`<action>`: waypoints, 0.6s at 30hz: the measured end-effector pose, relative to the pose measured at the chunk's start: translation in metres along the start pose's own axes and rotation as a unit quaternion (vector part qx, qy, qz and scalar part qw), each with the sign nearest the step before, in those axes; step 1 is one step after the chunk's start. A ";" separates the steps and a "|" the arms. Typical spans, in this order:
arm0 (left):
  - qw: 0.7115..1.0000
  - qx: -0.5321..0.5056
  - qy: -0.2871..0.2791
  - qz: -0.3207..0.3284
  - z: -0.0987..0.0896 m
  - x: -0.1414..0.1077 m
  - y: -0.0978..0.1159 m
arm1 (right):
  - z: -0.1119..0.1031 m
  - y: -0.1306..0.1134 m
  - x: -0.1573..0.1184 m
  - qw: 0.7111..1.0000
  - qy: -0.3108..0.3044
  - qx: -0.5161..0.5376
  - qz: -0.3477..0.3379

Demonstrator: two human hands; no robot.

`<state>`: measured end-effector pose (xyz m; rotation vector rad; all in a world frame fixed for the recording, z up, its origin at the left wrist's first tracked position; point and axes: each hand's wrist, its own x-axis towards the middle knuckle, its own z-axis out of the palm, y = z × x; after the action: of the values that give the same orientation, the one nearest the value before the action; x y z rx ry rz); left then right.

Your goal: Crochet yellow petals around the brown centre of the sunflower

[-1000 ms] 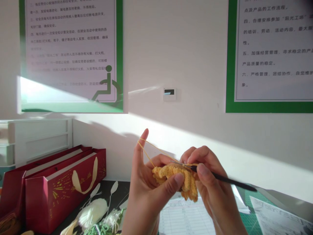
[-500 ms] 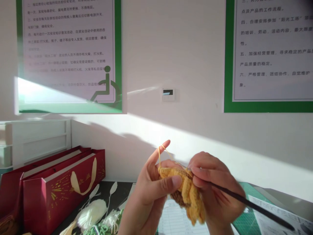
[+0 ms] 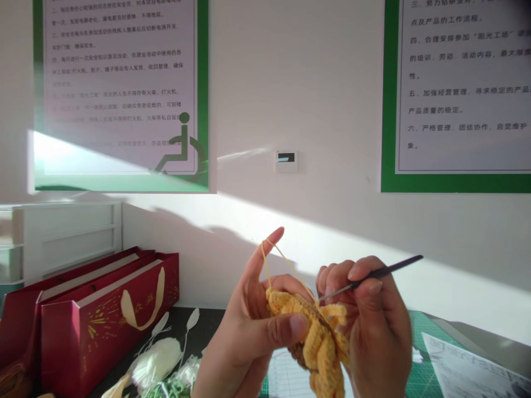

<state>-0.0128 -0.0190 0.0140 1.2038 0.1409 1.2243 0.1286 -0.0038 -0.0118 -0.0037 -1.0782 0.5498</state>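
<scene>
A yellow and brown crochet piece [image 3: 319, 342] with curled petals is pinched between the thumb and fingers of my left hand [image 3: 257, 326]. Yellow yarn [image 3: 286, 260] loops over my raised left index finger and runs down to the piece's top edge. My right hand [image 3: 373, 315] grips a crochet hook [image 3: 388, 270] by its dark handle, which points up and to the right. The hook's thin metal shaft reaches down left to the edge where the yarn meets the stitches. Its very tip is too small to make out.
Red gift bags [image 3: 112, 315] stand at the left by white drawers [image 3: 74, 226]. White yarn [image 3: 155, 362] and green yarn [image 3: 168, 387] lie before them. A printed sheet [image 3: 286, 373] and a green cutting mat [image 3: 423, 359] lie beneath and beside my hands.
The hook's handle has swung from pointing down right to pointing up right as my right hand turned. The crochet piece has tilted slightly, and my left index finger has risen a little.
</scene>
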 end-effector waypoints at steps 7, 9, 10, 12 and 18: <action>0.997 0.023 0.047 0.047 0.009 -0.004 0.001 | 0.003 -0.006 0.006 0.997 -0.034 -0.016 0.069; 0.992 0.053 0.087 0.078 0.015 -0.006 -0.001 | 0.001 -0.007 0.005 0.992 -0.065 -0.104 0.014; 0.988 0.070 0.106 0.091 0.018 -0.007 -0.002 | 0.000 -0.008 0.005 0.982 -0.081 -0.169 -0.028; 0.981 0.095 0.132 0.106 0.022 -0.008 -0.003 | -0.004 -0.010 0.003 0.936 -0.114 -0.303 -0.143; 0.995 0.017 0.094 0.018 0.009 0.000 -0.001 | -0.007 -0.004 0.000 0.894 -0.103 -0.327 -0.288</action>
<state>-0.0058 -0.0243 0.0173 1.1223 0.2822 1.3714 0.1365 -0.0052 -0.0141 -0.2133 -1.3571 -0.3736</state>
